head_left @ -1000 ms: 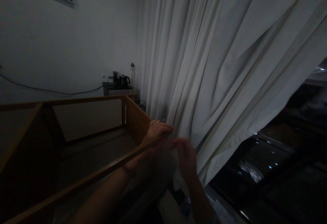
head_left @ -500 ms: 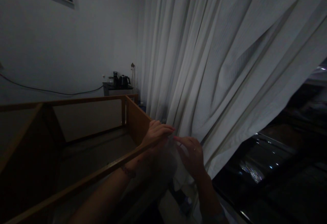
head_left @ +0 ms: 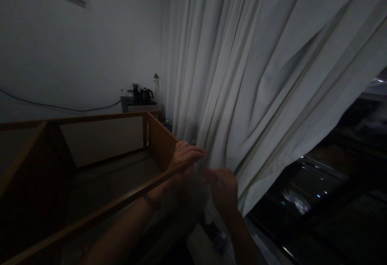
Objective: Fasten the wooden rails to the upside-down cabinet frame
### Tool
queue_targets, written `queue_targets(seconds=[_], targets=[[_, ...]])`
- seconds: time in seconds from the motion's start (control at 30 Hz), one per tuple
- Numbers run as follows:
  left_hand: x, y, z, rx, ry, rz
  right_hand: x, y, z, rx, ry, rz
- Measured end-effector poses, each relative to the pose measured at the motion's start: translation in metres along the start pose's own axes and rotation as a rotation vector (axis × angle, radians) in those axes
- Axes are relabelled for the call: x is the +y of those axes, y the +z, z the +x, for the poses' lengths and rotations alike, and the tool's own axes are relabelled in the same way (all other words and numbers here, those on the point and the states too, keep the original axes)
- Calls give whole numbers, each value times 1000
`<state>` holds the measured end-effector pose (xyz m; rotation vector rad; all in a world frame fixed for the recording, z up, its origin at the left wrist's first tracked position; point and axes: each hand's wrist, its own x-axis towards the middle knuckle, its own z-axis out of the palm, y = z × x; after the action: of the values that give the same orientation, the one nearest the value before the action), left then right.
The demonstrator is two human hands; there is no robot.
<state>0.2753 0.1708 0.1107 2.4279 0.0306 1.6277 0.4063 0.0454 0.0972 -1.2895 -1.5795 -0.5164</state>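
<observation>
A brown wooden cabinet frame [head_left: 130, 195], open at the top and lying low, runs from the lower left to the middle. My left hand [head_left: 186, 154] is closed over its near right corner, fingers along the top and part of the hand below the rail. A bracelet is on that wrist. Just right of the corner, my right hand [head_left: 224, 186] is closed in a pinch, apart from the left hand. What its fingertips hold is blurred and dark. A hazy, see-through patch, perhaps thin plastic, shows between the hands below the corner.
A long white curtain [head_left: 242, 87] hangs close on the right, beside dark glass [head_left: 302, 200] with reflections. Behind the frame, a small stand [head_left: 139, 106] bears a black kettle [head_left: 146, 94]. A cable [head_left: 60, 107] runs along the wall. Dark objects lie on the floor below.
My right hand has moved a little down and left, drawing away from the left fingertips. My left hand stays on the cabinet corner.
</observation>
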Motion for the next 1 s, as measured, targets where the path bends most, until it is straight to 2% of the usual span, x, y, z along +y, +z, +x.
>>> queue_targets(seconds=[0.1, 0.27, 0.43, 0.57, 0.7, 0.9, 1.0], targets=[[3, -1, 0, 3, -16, -27, -6, 4, -3, 7, 74, 59], [-5, 5, -2, 53, 13, -53, -4, 11, -4, 38, 109, 50], [-11, 12, -4, 203, 18, -70, 3, 14, -4, 61, 114, 126], [-13, 17, -8, 226, 15, -107, 8, 10, 0, -46, 71, 248], [-13, 19, -11, 233, -65, -147, 15, -1, 8, -161, -91, 316], [-12, 15, -9, 171, -155, -117, 30, -15, 14, -401, -251, 231], [-9, 13, -6, 146, -170, -102, 35, -18, 17, -417, -311, 180]])
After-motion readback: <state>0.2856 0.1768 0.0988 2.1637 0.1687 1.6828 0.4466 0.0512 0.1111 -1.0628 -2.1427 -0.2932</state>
